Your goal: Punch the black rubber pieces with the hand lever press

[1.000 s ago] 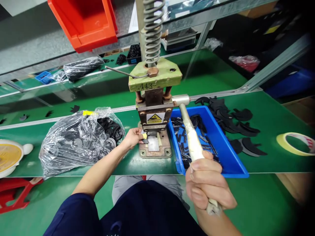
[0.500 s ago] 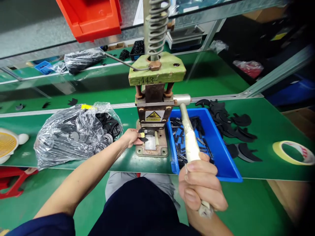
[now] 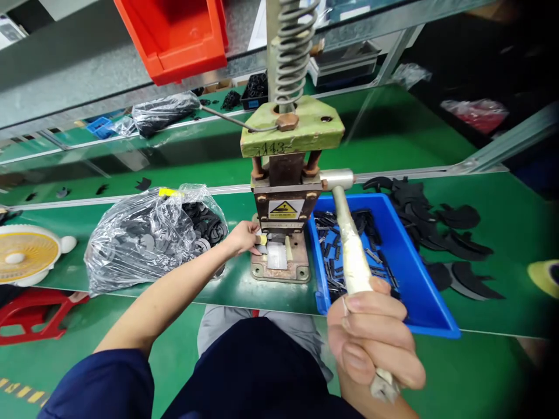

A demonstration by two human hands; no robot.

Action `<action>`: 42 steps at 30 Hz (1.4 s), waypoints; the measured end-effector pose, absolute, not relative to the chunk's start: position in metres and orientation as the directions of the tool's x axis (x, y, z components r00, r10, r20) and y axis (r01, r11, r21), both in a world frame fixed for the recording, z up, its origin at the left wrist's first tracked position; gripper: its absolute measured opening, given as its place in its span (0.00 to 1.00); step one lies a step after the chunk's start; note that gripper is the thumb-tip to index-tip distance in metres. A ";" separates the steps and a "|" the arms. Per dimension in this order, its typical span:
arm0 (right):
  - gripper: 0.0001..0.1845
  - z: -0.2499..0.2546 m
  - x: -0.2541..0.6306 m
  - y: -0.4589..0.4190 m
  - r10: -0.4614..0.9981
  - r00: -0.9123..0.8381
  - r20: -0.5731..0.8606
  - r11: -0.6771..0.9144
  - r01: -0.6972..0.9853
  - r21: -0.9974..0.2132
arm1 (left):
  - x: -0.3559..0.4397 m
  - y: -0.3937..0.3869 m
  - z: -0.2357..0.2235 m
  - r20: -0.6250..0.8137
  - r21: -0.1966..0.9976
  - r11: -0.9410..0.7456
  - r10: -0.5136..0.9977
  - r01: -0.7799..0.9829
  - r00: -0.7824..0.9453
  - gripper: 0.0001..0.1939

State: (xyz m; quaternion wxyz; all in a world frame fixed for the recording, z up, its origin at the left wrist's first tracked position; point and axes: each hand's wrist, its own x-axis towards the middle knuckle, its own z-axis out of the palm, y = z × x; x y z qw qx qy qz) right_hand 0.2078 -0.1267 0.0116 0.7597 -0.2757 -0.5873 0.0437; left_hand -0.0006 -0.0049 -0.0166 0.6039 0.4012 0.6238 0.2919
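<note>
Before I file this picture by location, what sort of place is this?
Probably a factory workshop: a hand press with a warning label stands between a clear bag of dark pieces and a blue bin of small parts.

A: Right hand?
B: My right hand grips the wrapped press lever, above the blue bin.
A: Left?
B: My left hand pinches a dark piece at the press base.

We see bright light on the glossy green bench top and white glare on the clear plastic bag. At the dark right edge, we find the round yellow tape roll blurred.
</note>
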 end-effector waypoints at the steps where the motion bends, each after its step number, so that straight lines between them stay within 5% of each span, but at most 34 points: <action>1: 0.16 0.017 0.207 -0.124 0.325 0.345 0.881 0.865 0.269 -0.425 | 0.000 -0.006 -0.017 -0.524 0.849 0.515 0.850 0.123 0.059 0.09; 11: 0.14 0.025 0.213 -0.127 0.335 0.285 0.898 0.861 0.294 -0.415 | -0.001 -0.016 -0.023 -0.536 0.844 0.535 0.840 0.034 0.082 0.13; 15: 0.14 0.026 0.214 -0.128 0.331 0.296 0.896 0.861 0.294 -0.415 | -0.014 -0.016 -0.030 -0.536 0.836 0.522 0.843 0.167 0.048 0.07; 18: 0.16 0.027 0.210 -0.123 0.278 0.352 0.894 0.869 0.303 -0.390 | -0.048 -0.014 -0.029 -0.401 0.806 0.399 0.911 0.437 -0.091 0.08; 22: 0.19 0.026 0.205 -0.116 0.212 0.405 0.890 0.872 0.332 -0.359 | -0.115 -0.013 -0.022 -0.040 0.459 0.213 0.975 0.863 -0.220 0.13; 25: 0.20 0.025 0.204 -0.116 0.206 0.408 0.889 0.864 0.351 -0.361 | -0.151 -0.009 -0.019 -0.101 0.220 0.191 0.980 0.957 -0.172 0.16; 27: 0.20 0.025 0.205 -0.117 0.214 0.404 0.889 0.855 0.362 -0.371 | -0.160 -0.005 -0.021 -0.188 0.174 0.148 0.975 0.973 -0.115 0.17; 33: 0.17 0.029 0.205 -0.121 0.250 0.374 0.893 0.865 0.329 -0.380 | -0.163 0.005 -0.025 -0.247 0.365 0.217 0.960 0.905 -0.130 0.22; 37: 0.17 0.031 0.202 -0.123 0.280 0.383 0.880 0.853 0.322 -0.412 | -0.164 0.003 -0.015 -0.210 0.565 0.235 0.968 0.791 -0.138 0.07; 42: 0.13 0.030 0.207 -0.128 0.349 0.321 0.880 0.842 0.304 -0.445 | -0.117 -0.004 0.006 -0.293 0.911 0.293 0.955 0.290 -0.046 0.09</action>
